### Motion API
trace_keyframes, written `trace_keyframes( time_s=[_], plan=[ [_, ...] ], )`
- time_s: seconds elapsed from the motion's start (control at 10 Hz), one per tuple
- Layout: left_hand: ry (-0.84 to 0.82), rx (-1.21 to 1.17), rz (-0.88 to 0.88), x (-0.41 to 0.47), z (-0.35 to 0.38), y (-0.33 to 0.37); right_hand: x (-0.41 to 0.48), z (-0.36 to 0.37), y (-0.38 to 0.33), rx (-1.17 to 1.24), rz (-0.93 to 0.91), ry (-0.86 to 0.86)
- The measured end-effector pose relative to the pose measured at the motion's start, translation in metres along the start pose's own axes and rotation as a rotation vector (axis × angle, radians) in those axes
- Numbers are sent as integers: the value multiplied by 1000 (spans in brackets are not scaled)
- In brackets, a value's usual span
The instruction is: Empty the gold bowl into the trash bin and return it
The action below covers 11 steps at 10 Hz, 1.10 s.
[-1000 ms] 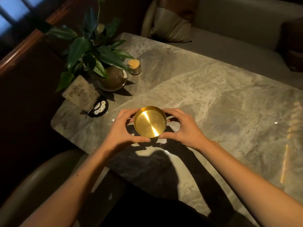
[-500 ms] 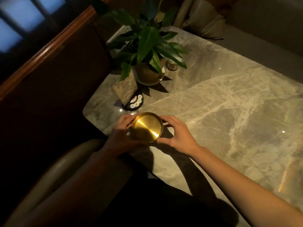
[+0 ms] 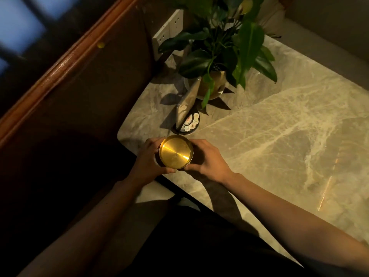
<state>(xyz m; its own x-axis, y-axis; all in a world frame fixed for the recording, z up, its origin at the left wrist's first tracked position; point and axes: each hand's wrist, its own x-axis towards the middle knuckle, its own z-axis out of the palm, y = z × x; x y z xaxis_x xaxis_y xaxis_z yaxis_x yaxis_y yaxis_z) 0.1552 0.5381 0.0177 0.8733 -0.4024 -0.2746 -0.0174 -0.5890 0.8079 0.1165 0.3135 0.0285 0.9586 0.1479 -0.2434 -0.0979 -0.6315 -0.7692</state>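
Note:
The gold bowl is a small round metal dish with a shiny inside that looks bare. I hold it with both hands above the near left corner of the marble table. My left hand grips its left side and my right hand grips its right side. No trash bin shows in this view; the area left of the table is dark.
A potted plant stands at the table's far left, with a tilted card stand and a round black disc just beyond the bowl. A wooden rail and dark panel run along the left. A cushioned bench lies beyond.
Both hands have carried the bowl left, from over the middle of the table to its near left corner. The view has swung left and the plant now sits straight ahead.

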Motion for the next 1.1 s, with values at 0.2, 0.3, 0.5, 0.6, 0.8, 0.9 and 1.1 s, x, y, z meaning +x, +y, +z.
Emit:
trace_keyframes(
  time_s=[0.2,0.3,0.5,0.6,0.8,0.9,1.1],
  plan=[
    [-26,-13,-16,14,-14,-19,18,23,-9,-40,60,18],
    [-28,-14,-40,18,-16,-30,25,29,-10,-68,89,16],
    [-28,1,-48,25,-14,-36,33,33,-5,-96,124,6],
    [-25,33,-49,28,-13,-36,36,34,-4,-106,136,-4],
    [-21,70,-44,31,-12,-37,37,36,-3,-104,146,9],
    [-26,52,-34,27,-12,-34,35,36,-3,-91,164,-5],
    [143,-37,-17,9,-7,-29,31,32,3,-108,129,-10]
  ],
)
